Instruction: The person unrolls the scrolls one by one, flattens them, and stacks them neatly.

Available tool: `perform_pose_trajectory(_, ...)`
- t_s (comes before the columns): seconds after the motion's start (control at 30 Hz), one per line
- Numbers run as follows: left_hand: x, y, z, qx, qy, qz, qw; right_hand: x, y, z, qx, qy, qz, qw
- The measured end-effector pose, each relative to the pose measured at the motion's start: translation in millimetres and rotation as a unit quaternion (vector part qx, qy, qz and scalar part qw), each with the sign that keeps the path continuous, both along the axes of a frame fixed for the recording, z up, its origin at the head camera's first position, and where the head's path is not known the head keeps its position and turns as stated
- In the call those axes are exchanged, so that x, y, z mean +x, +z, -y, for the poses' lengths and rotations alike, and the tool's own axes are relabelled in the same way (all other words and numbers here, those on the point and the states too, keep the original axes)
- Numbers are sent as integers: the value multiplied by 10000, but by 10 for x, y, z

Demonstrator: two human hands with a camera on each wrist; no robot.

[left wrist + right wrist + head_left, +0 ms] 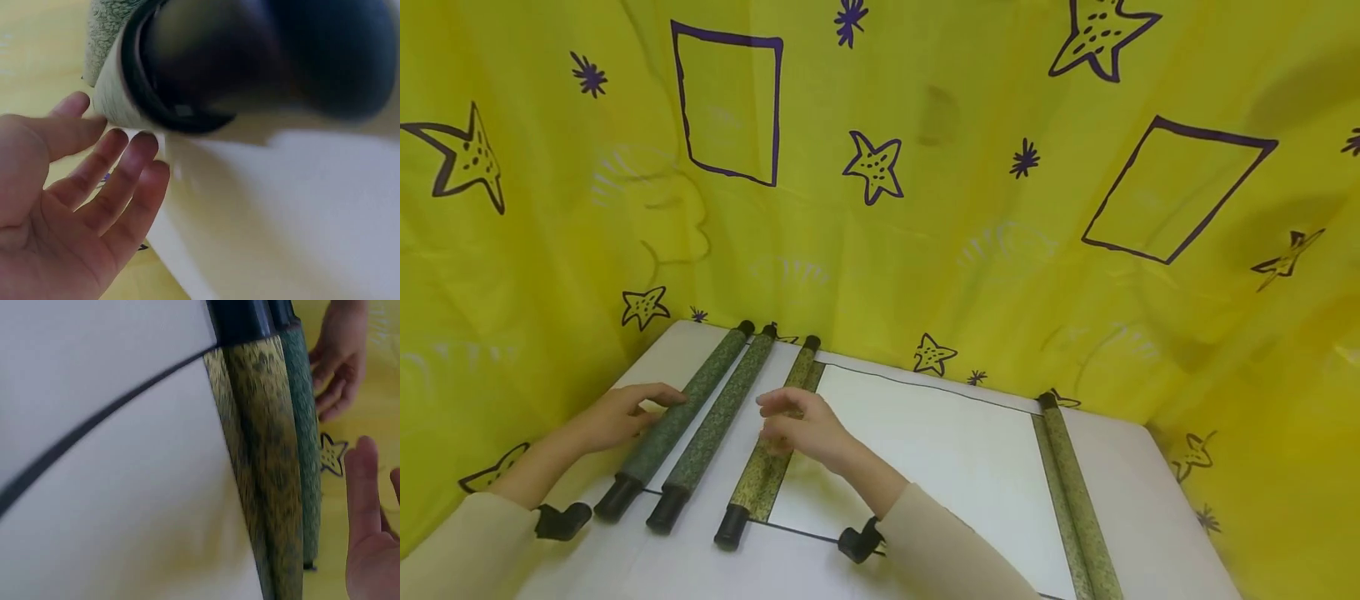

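Observation:
Two green patterned rollers with black end caps lie side by side on the left, the outer green roller (658, 437) and the inner green roller (722, 417). My left hand (625, 414) reaches its fingertips to the outer roller's side; in the left wrist view its fingers are spread and loosely bent at the roll. To their right, a gold patterned roller (752, 483) edges a spread white sheet (925, 467), which ends at another gold roller (1067, 483). My right hand (811, 425) hovers over the left gold roller with loose fingers, holding nothing.
A pale tabletop (1135, 492) lies under the rollers. Yellow cloth (955, 250) with drawn stars and rectangles hangs behind and around it. Black wrist mounts (563, 522) sit at both sleeves. The far roller ends lie close to the cloth.

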State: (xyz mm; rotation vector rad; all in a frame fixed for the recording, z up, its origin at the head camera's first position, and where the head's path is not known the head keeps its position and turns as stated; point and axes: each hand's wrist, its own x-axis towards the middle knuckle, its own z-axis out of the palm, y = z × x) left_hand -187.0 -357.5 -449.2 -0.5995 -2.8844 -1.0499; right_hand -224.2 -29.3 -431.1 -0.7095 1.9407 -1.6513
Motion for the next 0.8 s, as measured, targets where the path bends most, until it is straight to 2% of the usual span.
perform_pose_trajectory(0.1,-5,-4,11,497,-3,686,9964,26,-10,256,-297,-166,765,9965)
perform_pose_trajectory(0.23,-12,-6,-15,911,-30,1374,9863,44,1,477,-269,-56,1522,9880)
perform_pose_trajectory(0.43,-19,23,-99,1140,-57,1830,9765,72,-24,669,-139,79,2316,9727)
perform_pose_trajectory(0.53,-54,26,-137,1274,-56,2008,9713,95,-20,731,-259,-39,2534,9670)
perform_pose_trajectory(0.67,-97,49,-166,1479,-9,2370,9602,117,54,759,-473,-317,2484,9670)
perform_pose_trajectory(0.8,-20,130,-249,2078,-68,2828,9364,119,147,659,-563,-386,2234,9723)
